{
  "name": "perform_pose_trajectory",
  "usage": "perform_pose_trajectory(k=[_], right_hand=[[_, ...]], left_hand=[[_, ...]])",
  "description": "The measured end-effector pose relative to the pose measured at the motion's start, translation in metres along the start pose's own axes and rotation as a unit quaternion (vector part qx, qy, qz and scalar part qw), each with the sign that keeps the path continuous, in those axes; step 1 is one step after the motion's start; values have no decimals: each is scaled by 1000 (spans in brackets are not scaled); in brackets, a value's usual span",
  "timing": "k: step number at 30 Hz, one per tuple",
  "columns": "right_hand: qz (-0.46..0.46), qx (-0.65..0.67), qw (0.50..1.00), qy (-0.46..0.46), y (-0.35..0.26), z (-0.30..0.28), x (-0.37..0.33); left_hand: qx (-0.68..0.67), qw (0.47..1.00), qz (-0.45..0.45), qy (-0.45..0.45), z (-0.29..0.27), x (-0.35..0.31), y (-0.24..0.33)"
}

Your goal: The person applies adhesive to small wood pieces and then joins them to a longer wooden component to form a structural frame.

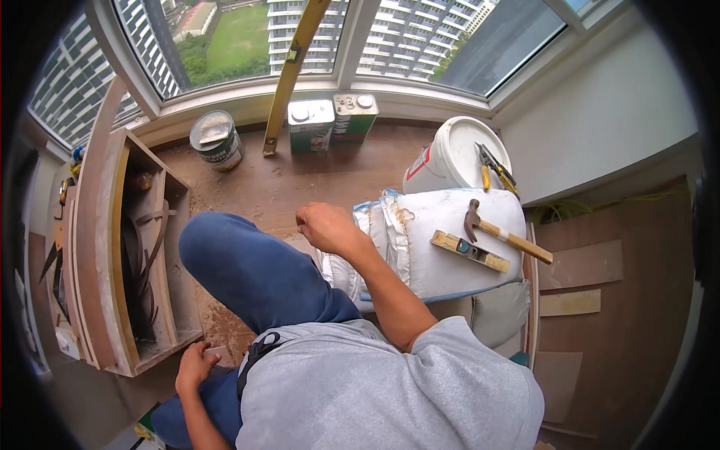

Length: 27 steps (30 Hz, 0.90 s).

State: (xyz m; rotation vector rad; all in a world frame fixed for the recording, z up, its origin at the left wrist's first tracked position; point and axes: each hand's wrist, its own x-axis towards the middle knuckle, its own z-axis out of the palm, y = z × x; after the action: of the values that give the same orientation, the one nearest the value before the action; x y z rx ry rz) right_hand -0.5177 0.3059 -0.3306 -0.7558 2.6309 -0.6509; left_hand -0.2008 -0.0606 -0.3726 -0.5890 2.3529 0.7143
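Note:
My right hand (330, 227) is raised over the floor beyond my bent knee, its fingers curled in; whatever they hold, if anything, is hidden. Low on the left, my left hand (196, 365) is beside my other leg and the near end of an open wooden box (112, 255). Its fingers are bent, with a small pale piece (221, 354) by their tips; I cannot make out a grip on it. To the right of my right forearm lies a stuffed white sack (450, 217), carrying a claw hammer (504, 234) and a wooden hand plane (471, 251).
Yellow-handled pliers (495, 169) rest on a lidded white bucket (442, 154). A yellow spirit level (289, 79) leans at the window beside two metal cans (310, 127) and a round tin (216, 141). Shavings litter the floor (225, 326). Loose boards (581, 264) lie at right.

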Motion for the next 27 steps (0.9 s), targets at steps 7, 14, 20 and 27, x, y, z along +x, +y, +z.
perform_pose_trajectory(k=[7,14,20,27], right_hand=[[1,47,999,8,17,14,9],[-20,48,999,-9,19,51,58],[-31,86,993,-69,19,96,103],[-37,121,984,-127,62,165,132]], left_hand=[[3,998,52,30,0,5,-17],[-97,993,-67,-27,3,-14,-18],[-277,948,-153,-32,-7,-55,-33],[-578,781,20,235,-70,-166,-9]])
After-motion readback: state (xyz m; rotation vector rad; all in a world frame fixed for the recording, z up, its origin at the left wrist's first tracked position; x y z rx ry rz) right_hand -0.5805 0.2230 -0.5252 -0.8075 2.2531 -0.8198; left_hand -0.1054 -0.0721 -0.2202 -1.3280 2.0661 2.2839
